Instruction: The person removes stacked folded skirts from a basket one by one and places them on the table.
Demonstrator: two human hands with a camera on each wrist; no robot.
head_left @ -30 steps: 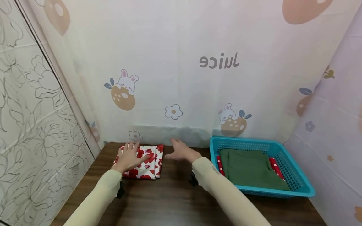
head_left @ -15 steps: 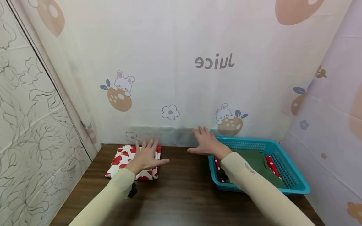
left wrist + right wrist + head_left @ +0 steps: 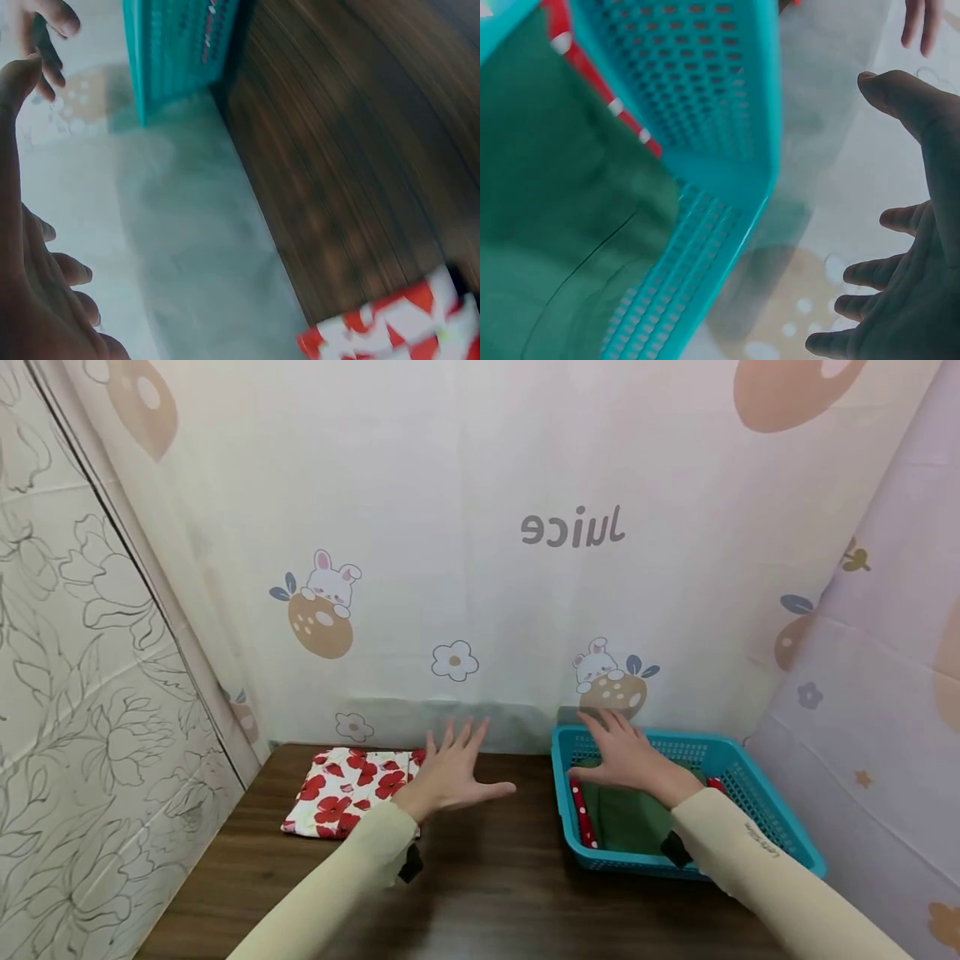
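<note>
A folded white cloth with red flowers [image 3: 341,793] lies flat at the left of the brown counter [image 3: 495,893]. By its right edge, the left hand [image 3: 452,777] is raised with fingers spread and thumb out. Farther right, the right hand [image 3: 628,760], its fingers likewise spread, hangs above the left part of a blue basket [image 3: 622,860], where folded green fabric [image 3: 633,822] lies over red polka-dot fabric [image 3: 582,814].
</note>
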